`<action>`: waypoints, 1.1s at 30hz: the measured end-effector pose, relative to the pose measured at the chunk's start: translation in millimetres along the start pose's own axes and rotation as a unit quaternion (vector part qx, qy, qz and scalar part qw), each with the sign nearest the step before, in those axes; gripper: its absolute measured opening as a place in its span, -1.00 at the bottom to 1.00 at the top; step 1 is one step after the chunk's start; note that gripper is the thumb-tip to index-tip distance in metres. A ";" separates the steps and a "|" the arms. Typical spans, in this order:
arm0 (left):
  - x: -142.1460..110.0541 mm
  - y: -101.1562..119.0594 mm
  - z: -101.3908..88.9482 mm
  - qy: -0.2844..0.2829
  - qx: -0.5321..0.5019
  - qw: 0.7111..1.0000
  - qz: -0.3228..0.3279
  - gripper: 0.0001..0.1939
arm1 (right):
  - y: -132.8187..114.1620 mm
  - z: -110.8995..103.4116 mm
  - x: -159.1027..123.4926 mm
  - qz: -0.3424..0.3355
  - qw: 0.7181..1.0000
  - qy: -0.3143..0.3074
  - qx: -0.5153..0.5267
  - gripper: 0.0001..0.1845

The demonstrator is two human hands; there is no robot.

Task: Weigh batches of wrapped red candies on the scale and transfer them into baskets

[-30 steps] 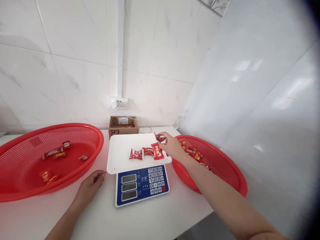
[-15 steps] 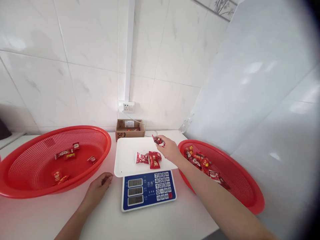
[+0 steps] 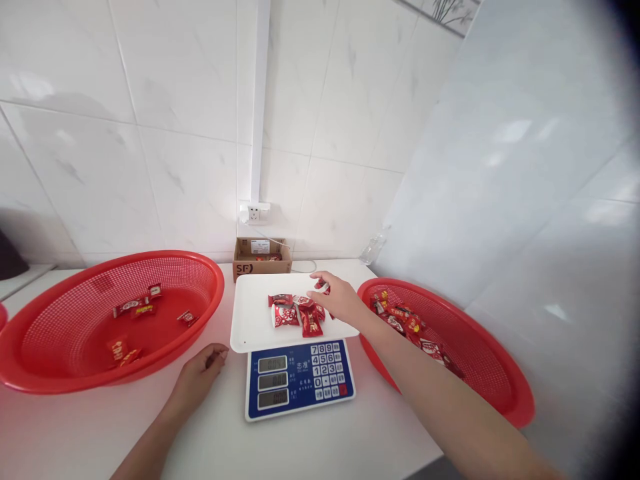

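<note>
A blue electronic scale [image 3: 300,380] carries a white weighing tray [image 3: 255,320] with several red wrapped candies [image 3: 295,312] on it. My right hand [image 3: 337,297] reaches over the tray's right side, fingers loosely curled, with a red candy showing by the fingertips; whether it grips it is unclear. My left hand [image 3: 200,373] rests on the white counter just left of the scale, fingers curled, holding nothing visible. A red basket [image 3: 495,393] on the right holds many candies. A larger red basket [image 3: 60,373] on the left holds several.
A small cardboard box [image 3: 261,259] stands at the wall behind the scale, under a wall socket [image 3: 254,214] with a cable. A clear plastic item [image 3: 373,248] lies at the back right. White tiled walls close the back and right. The counter edge runs near the bottom right.
One more candy now lies on the tray at the back of the pile. My right hand has dropped lower over the tray. The left hand has stayed put.
</note>
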State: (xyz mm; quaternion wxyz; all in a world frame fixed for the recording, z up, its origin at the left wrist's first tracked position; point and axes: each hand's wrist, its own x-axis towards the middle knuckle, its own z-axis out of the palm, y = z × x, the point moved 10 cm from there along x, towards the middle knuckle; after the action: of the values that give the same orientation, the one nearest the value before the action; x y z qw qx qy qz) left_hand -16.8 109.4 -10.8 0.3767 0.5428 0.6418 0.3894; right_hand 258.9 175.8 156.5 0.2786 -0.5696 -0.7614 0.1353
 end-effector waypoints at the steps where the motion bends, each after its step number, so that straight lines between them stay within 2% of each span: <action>1: 0.6 -1.8 0.3 -0.001 0.003 1.000 -0.001 -0.66 | 1.3 -0.1 -1.2 0.010 1.000 -0.007 0.014 -0.58; 5: 1.6 -4.5 1.1 -0.007 0.002 1.000 -0.004 -0.67 | 9.0 10.1 -4.7 0.057 0.996 -0.061 0.044 -0.61; 8: 0.1 -0.8 1.1 -0.010 0.001 1.000 -0.001 -0.65 | 12.5 17.6 -7.2 0.078 0.992 -0.086 0.048 -0.55; 11: -1.9 3.6 0.2 -0.007 0.003 1.000 -0.002 -0.63 | 7.5 15.5 -8.7 0.055 0.996 -0.067 0.025 -0.57; 14: -3.0 6.4 -0.8 -0.002 0.004 1.000 -0.002 -0.62 | -3.1 13.1 -11.7 0.011 0.999 -0.043 -0.005 -0.72; 17: -2.6 6.4 -1.4 0.001 0.003 1.000 -0.002 -0.64 | -15.8 19.7 -16.5 -0.033 0.998 -0.051 -0.008 -0.78; 24: -0.7 0.9 -0.7 -0.004 0.004 1.000 0.004 -0.66 | -29.9 38.1 -22.2 -0.066 0.993 -0.095 -0.002 -0.60; 33: -1.5 2.3 0.7 -0.008 0.015 1.000 0.002 -0.68 | -20.3 40.6 -27.8 -0.064 0.991 -0.118 -0.011 -0.58</action>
State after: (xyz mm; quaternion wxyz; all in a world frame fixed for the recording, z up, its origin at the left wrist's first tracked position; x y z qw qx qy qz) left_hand -15.1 108.3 -8.9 0.3725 0.5528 0.6434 0.3765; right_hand 224.9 147.7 126.8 0.1883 -0.5024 -0.8255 0.1752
